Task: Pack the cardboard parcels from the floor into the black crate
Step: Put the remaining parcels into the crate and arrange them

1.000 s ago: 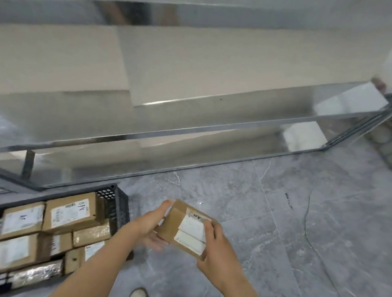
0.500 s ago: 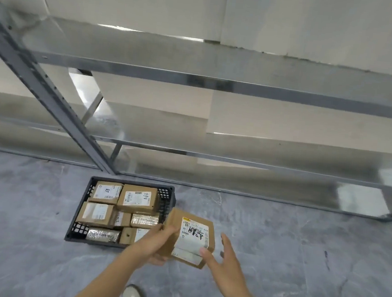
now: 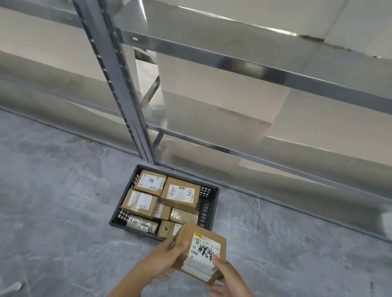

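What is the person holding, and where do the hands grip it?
A cardboard parcel, in both hands: the left hand grips its left edge, the right hand its lower right corner, thumb on the label.

Grey marbled tile floor (image 3: pixel 53 206) beneath you, metal shelving rack (image 3: pixel 269 71) ahead of you, shiny steel shelves in tiers, a perforated grey upright (image 3: pixel 116 73) slanting across your view, pale wall (image 3: pixel 381 27) behind, soft light glinting off the shelf edges

Black crate (image 3: pixel 209 212) nearly full of parcels (image 3: pixel 180 193), narrow gap along its right wall, shelving upright (image 3: pixel 116 69) close behind, open floor (image 3: pixel 42 193) either side.
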